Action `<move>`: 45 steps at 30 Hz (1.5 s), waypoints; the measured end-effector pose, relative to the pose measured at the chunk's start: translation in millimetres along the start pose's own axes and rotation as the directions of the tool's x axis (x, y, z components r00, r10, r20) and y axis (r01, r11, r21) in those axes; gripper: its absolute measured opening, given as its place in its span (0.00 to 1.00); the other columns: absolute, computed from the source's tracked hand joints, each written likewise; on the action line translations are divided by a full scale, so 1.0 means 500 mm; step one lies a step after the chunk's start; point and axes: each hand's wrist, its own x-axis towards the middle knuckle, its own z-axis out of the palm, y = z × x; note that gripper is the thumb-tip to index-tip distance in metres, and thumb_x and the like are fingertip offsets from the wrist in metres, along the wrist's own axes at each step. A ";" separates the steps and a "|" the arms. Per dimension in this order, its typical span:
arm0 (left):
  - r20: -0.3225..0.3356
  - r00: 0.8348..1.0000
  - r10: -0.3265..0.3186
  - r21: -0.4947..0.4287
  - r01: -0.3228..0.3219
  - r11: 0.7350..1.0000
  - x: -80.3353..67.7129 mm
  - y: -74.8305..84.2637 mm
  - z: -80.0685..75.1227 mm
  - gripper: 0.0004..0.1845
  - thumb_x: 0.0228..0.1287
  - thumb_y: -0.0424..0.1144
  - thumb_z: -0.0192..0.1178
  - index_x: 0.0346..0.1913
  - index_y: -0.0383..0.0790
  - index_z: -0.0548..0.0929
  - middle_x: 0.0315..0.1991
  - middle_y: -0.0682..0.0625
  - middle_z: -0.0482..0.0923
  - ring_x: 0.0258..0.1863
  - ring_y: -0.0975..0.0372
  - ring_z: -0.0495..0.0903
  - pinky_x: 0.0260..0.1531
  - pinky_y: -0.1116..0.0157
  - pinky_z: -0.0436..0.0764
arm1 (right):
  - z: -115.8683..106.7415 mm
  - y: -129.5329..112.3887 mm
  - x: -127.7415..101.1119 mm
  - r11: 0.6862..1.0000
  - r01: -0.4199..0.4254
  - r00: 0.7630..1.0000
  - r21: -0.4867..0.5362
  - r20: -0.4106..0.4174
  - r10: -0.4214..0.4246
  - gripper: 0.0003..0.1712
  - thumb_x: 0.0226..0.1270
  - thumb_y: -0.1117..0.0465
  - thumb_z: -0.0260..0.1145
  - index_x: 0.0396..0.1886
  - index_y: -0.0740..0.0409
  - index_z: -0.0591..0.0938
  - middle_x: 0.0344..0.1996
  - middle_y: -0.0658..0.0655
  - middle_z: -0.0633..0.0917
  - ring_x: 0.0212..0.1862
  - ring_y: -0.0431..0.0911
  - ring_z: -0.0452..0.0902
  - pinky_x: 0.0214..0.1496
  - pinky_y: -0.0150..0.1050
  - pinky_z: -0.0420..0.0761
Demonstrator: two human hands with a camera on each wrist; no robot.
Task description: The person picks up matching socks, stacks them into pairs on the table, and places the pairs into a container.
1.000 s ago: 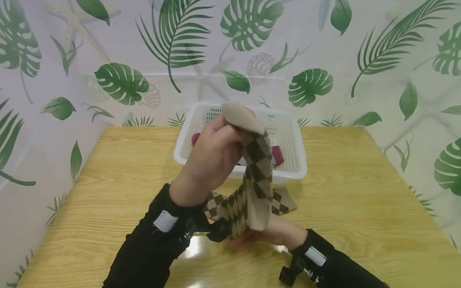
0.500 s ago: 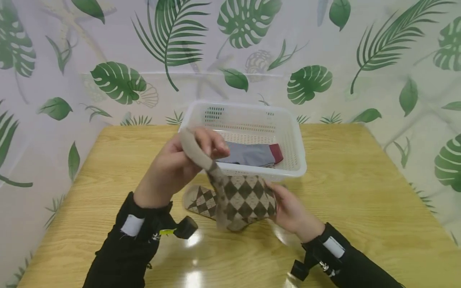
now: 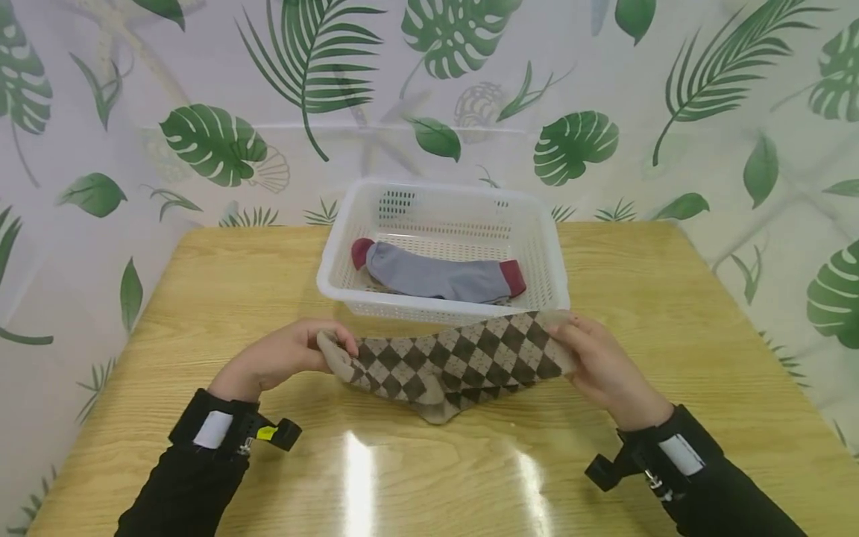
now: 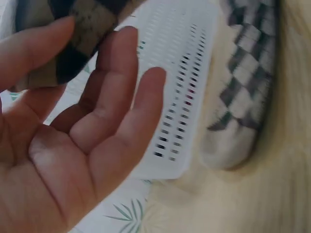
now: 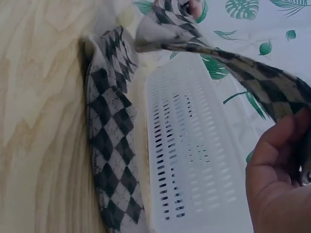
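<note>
A beige and brown argyle sock (image 3: pixel 496 350) is stretched sideways between both hands over the table, its pale heel hanging lowest. My left hand (image 3: pixel 288 358) pinches its beige toe end between thumb and fingers. At the other end, my right hand (image 3: pixel 607 365) grips the beige cuff, thumb on top. A second argyle sock (image 5: pixel 114 141) of the same pattern lies lengthwise on the wood in the right wrist view, along the basket's near side. It shows in the left wrist view too, but the held sock mostly covers it in the head view.
Behind the hands stands a white perforated plastic basket (image 3: pixel 403 307). Inside lies a grey sock (image 3: pixel 436 276) with dark red toe and cuff. The wooden table (image 3: pixel 201 291) meets a leaf-printed backdrop (image 3: pixel 496 149) behind the basket and at both sides.
The held sock was upright and bunched, then folded between the hands; now it is drawn out sideways. The left hand has moved down and left, the right hand up and right.
</note>
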 end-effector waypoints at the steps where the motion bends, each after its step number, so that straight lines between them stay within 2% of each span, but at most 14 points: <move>1: 0.005 1.000 -0.007 0.011 0.007 1.000 0.001 -0.007 0.001 0.07 0.62 0.24 0.58 0.40 0.36 0.81 0.44 0.47 0.77 0.46 0.59 0.76 0.45 0.63 0.79 | -0.002 0.000 -0.002 1.000 -0.016 1.000 -0.016 -0.022 0.015 0.17 0.77 0.68 0.45 0.39 0.55 0.81 0.34 0.48 0.83 0.35 0.37 0.81 0.37 0.29 0.82; 6: -0.036 0.999 -0.034 0.095 0.038 0.995 0.011 -0.033 0.001 0.03 0.61 0.23 0.57 0.37 0.30 0.78 0.41 0.44 0.76 0.41 0.59 0.75 0.42 0.64 0.78 | -0.014 0.013 -0.008 0.984 -0.124 0.984 -0.126 -0.146 0.105 0.13 0.77 0.64 0.51 0.42 0.48 0.82 0.35 0.46 0.81 0.36 0.37 0.79 0.35 0.30 0.80; 10: -0.083 0.994 -0.069 0.171 0.082 0.982 0.025 -0.049 -0.002 0.06 0.58 0.22 0.55 0.35 0.31 0.79 0.39 0.45 0.77 0.41 0.57 0.73 0.41 0.62 0.75 | -0.024 0.031 -0.006 0.971 -0.194 0.971 -0.141 -0.166 0.170 0.14 0.77 0.64 0.50 0.42 0.49 0.82 0.36 0.46 0.82 0.38 0.38 0.79 0.38 0.33 0.80; 14: -0.062 0.991 -0.121 0.135 0.128 0.983 0.036 -0.055 -0.004 0.07 0.55 0.21 0.52 0.34 0.34 0.77 0.37 0.47 0.76 0.39 0.57 0.75 0.42 0.58 0.78 | -0.031 0.042 -0.003 0.970 -0.244 0.957 0.016 -0.160 0.243 0.16 0.77 0.66 0.49 0.37 0.54 0.83 0.36 0.48 0.81 0.35 0.38 0.77 0.36 0.30 0.79; 17: -0.018 0.989 -0.148 0.075 0.149 0.986 0.041 -0.056 -0.005 0.09 0.56 0.20 0.49 0.33 0.36 0.74 0.35 0.48 0.74 0.39 0.56 0.78 0.45 0.55 0.81 | -0.033 0.043 -0.004 0.949 -0.276 0.933 0.154 -0.194 0.303 0.15 0.76 0.66 0.49 0.36 0.56 0.83 0.40 0.51 0.76 0.31 0.37 0.73 0.33 0.27 0.77; 20: 0.005 0.988 -0.153 0.046 0.152 0.987 0.043 -0.057 -0.006 0.10 0.57 0.20 0.47 0.33 0.36 0.73 0.36 0.48 0.73 0.40 0.56 0.79 0.46 0.54 0.81 | -0.034 0.046 -0.003 0.935 -0.299 0.915 0.190 -0.221 0.337 0.15 0.76 0.67 0.49 0.35 0.57 0.83 0.43 0.53 0.71 0.30 0.37 0.71 0.31 0.25 0.76; 28: -0.009 0.985 -0.174 0.094 0.174 0.980 0.056 -0.066 -0.006 0.07 0.59 0.21 0.50 0.32 0.35 0.74 0.35 0.48 0.74 0.37 0.58 0.78 0.42 0.58 0.81 | -0.045 0.064 0.010 0.940 -0.331 0.910 0.087 -0.234 0.342 0.17 0.75 0.68 0.49 0.33 0.56 0.83 0.38 0.51 0.75 0.31 0.38 0.72 0.34 0.26 0.78; 30: -0.022 0.983 -0.182 0.119 0.183 0.976 0.060 -0.068 -0.006 0.08 0.58 0.21 0.49 0.33 0.35 0.75 0.36 0.48 0.76 0.37 0.58 0.78 0.42 0.59 0.82 | -0.048 0.067 0.015 0.941 -0.337 0.909 0.044 -0.245 0.337 0.15 0.75 0.68 0.49 0.35 0.57 0.82 0.35 0.50 0.78 0.31 0.38 0.74 0.33 0.27 0.79; 33: -0.050 0.981 -0.189 0.149 0.195 0.969 0.067 -0.070 -0.003 0.08 0.56 0.21 0.50 0.35 0.32 0.77 0.37 0.46 0.77 0.36 0.59 0.78 0.41 0.60 0.82 | -0.052 0.073 0.023 0.931 -0.346 0.913 -0.120 -0.271 0.305 0.11 0.75 0.66 0.48 0.47 0.65 0.76 0.34 0.49 0.80 0.31 0.37 0.76 0.34 0.30 0.80; 36: -0.092 0.975 -0.200 0.154 0.212 0.965 0.072 -0.070 0.002 0.13 0.57 0.20 0.47 0.44 0.27 0.78 0.40 0.43 0.78 0.35 0.58 0.78 0.40 0.61 0.82 | -0.054 0.077 0.031 0.873 -0.340 0.923 -0.349 -0.302 0.238 0.20 0.75 0.64 0.49 0.60 0.74 0.66 0.36 0.53 0.79 0.34 0.39 0.78 0.38 0.36 0.82; 38: -0.134 0.967 -0.218 0.135 0.236 0.962 0.076 -0.069 0.005 0.17 0.61 0.21 0.45 0.53 0.24 0.74 0.44 0.39 0.77 0.36 0.57 0.78 0.40 0.61 0.82 | -0.054 0.078 0.034 0.800 -0.323 0.931 -0.505 -0.321 0.173 0.26 0.75 0.64 0.49 0.66 0.77 0.62 0.44 0.62 0.79 0.41 0.43 0.78 0.45 0.42 0.82; 41: -0.208 0.948 -0.242 0.084 0.263 0.961 0.081 -0.065 0.011 0.21 0.71 0.27 0.40 0.63 0.23 0.66 0.49 0.34 0.74 0.37 0.54 0.79 0.41 0.59 0.83 | -0.053 0.079 0.038 0.654 -0.305 0.940 -0.692 -0.328 0.092 0.22 0.73 0.64 0.52 0.59 0.76 0.70 0.50 0.70 0.76 0.48 0.50 0.74 0.54 0.50 0.78; 43: -0.250 0.936 -0.249 0.047 0.268 0.962 0.084 -0.062 0.015 0.23 0.76 0.34 0.39 0.67 0.24 0.61 0.51 0.32 0.73 0.40 0.54 0.80 0.43 0.57 0.83 | -0.053 0.080 0.040 0.569 -0.280 0.950 -0.773 -0.307 0.049 0.19 0.71 0.65 0.54 0.54 0.75 0.73 0.53 0.71 0.75 0.51 0.54 0.70 0.56 0.52 0.75; 45: -0.286 0.928 -0.241 0.057 0.267 0.962 0.085 -0.059 0.018 0.26 0.77 0.40 0.43 0.69 0.26 0.58 0.51 0.32 0.74 0.40 0.54 0.80 0.43 0.56 0.83 | -0.054 0.082 0.044 0.499 -0.266 0.957 -0.825 -0.289 0.032 0.12 0.69 0.66 0.56 0.44 0.73 0.74 0.43 0.69 0.77 0.44 0.55 0.72 0.48 0.50 0.76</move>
